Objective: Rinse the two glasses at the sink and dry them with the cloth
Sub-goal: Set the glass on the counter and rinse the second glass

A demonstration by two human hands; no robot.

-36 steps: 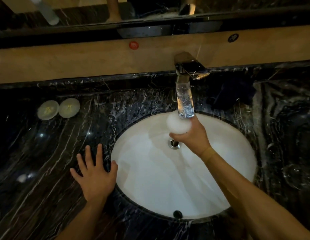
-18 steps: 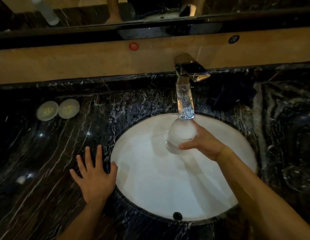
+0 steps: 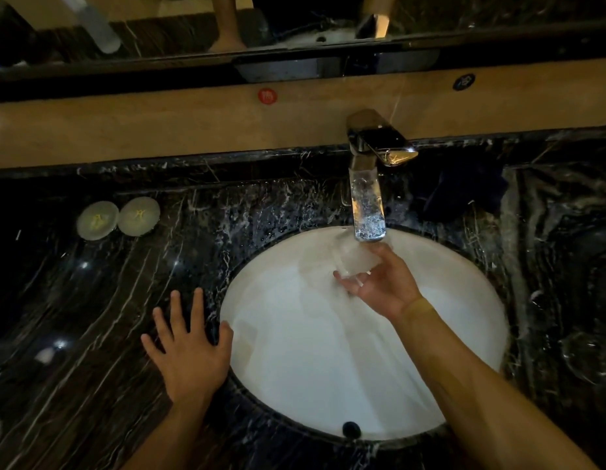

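Fingers of right hand curl round glass, now tipped sideways under faucet; left hand unmoved, flat.

Dark veined marble counter carries two pale round discs, a left hand flat.

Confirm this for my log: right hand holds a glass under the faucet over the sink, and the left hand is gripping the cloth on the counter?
Not quite. The head view shows the left hand flat on the bare counter, fingers spread, holding nothing. The right hand does hold the glass under the faucet.
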